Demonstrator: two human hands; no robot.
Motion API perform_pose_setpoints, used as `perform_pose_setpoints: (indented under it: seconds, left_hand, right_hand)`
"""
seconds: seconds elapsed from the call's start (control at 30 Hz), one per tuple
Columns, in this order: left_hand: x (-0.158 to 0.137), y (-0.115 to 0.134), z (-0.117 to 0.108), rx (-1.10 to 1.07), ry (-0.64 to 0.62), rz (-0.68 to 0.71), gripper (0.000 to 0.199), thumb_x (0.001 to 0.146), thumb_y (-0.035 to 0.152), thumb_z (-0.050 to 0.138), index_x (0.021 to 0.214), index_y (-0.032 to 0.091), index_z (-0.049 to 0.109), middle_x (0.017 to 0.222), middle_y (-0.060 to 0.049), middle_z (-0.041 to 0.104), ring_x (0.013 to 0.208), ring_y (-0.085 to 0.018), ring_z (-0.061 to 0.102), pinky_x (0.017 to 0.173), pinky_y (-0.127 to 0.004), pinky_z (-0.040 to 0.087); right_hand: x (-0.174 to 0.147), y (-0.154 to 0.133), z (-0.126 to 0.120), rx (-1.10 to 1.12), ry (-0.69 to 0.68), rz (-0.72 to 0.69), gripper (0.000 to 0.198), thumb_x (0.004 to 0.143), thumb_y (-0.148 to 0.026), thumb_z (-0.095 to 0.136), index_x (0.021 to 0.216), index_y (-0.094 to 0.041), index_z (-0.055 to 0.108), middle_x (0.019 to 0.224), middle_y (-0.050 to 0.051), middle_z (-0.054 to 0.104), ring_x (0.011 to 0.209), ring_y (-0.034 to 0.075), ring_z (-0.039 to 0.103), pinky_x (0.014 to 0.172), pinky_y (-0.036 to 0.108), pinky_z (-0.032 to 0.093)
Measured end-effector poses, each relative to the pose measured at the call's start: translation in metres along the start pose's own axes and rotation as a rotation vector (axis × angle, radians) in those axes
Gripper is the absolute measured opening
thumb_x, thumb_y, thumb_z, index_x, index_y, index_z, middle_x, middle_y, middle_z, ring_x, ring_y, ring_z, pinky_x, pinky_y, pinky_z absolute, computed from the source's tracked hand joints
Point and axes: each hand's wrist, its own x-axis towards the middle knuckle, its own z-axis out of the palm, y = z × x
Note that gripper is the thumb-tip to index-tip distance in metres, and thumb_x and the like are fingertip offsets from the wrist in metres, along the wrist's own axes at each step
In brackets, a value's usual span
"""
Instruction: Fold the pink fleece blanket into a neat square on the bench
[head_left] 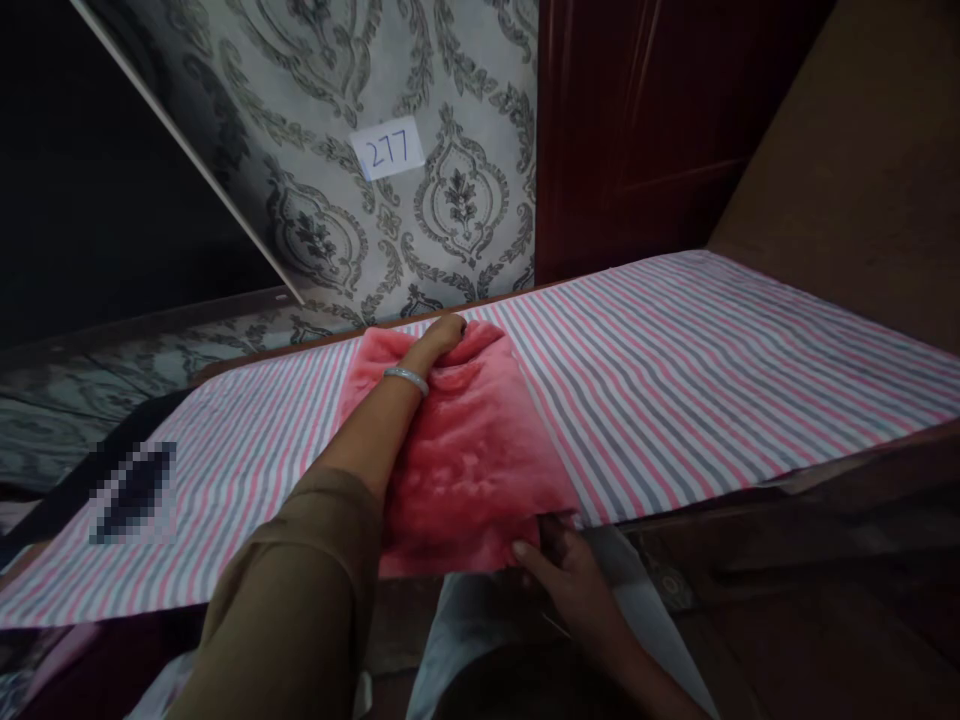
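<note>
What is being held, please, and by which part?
The right hand holds the red cloth by its near right corner; the left hand touches near its far edge, grip unclear.

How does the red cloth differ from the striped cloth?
The red cloth looks fuzzy; the striped cloth looks thinner. The red cloth is all reddish pink, while the striped cloth alternates pink, white and grey. The red cloth covers a small area; the striped cloth spreads well beyond it on both sides. Both have pink in them.

Folded cloth (480,450) lies on the sheet (675,370) over the tabletop (900,446); behind, a wall (461,220); far left, perhaps a screen (105,180).
</note>
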Motion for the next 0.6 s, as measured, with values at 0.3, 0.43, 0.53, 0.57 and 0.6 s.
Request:
perform_pose_setpoints:
  seconds: [0.3,0.43,0.53,0.57,0.6]
  left_hand:
    - [0.001,-0.012,0.005,0.036,0.145,-0.025,0.028,0.089,0.016,0.041,0.091,0.013,0.068,0.094,-0.007,0.072,0.093,-0.02,0.06,0.082,-0.028,0.047]
    - [0.003,-0.014,0.009,0.016,0.141,-0.035,0.027,0.09,0.017,0.041,0.084,0.011,0.067,0.088,-0.008,0.071,0.085,-0.018,0.059,0.078,-0.028,0.046]
    - [0.007,-0.014,0.003,0.014,0.187,-0.022,0.019,0.088,0.018,0.049,0.091,0.01,0.066,0.097,-0.009,0.07,0.093,-0.018,0.057,0.086,-0.028,0.043]
    - [0.009,-0.014,0.002,0.01,0.202,-0.023,0.019,0.088,0.018,0.05,0.094,0.01,0.066,0.101,-0.009,0.07,0.095,-0.019,0.057,0.087,-0.028,0.043]
    - [0.009,-0.015,0.001,0.004,0.212,-0.032,0.021,0.088,0.019,0.049,0.095,0.01,0.066,0.102,-0.009,0.07,0.096,-0.019,0.058,0.087,-0.029,0.044]
  right_hand:
    - [0.0,-0.002,0.0,-0.103,0.107,-0.066,0.048,0.065,-0.063,0.074,0.073,-0.018,0.058,0.061,0.0,0.054,0.053,0.013,0.048,0.047,0.025,0.041]
    - [-0.001,0.002,-0.001,-0.056,0.092,-0.049,0.046,0.068,-0.061,0.074,0.076,-0.017,0.059,0.065,0.001,0.057,0.057,0.015,0.052,0.05,0.026,0.044]
    - [-0.003,-0.003,0.0,-0.044,0.095,-0.048,0.048,0.066,-0.061,0.075,0.079,-0.017,0.061,0.067,0.001,0.059,0.057,0.014,0.052,0.05,0.025,0.045]
    - [-0.003,-0.005,0.001,-0.053,0.097,-0.054,0.048,0.066,-0.061,0.075,0.08,-0.017,0.061,0.068,0.002,0.059,0.057,0.014,0.052,0.05,0.025,0.045]
    - [-0.003,-0.007,0.001,-0.065,0.103,-0.061,0.048,0.066,-0.061,0.074,0.081,-0.017,0.062,0.069,0.002,0.061,0.058,0.015,0.052,0.05,0.025,0.045]
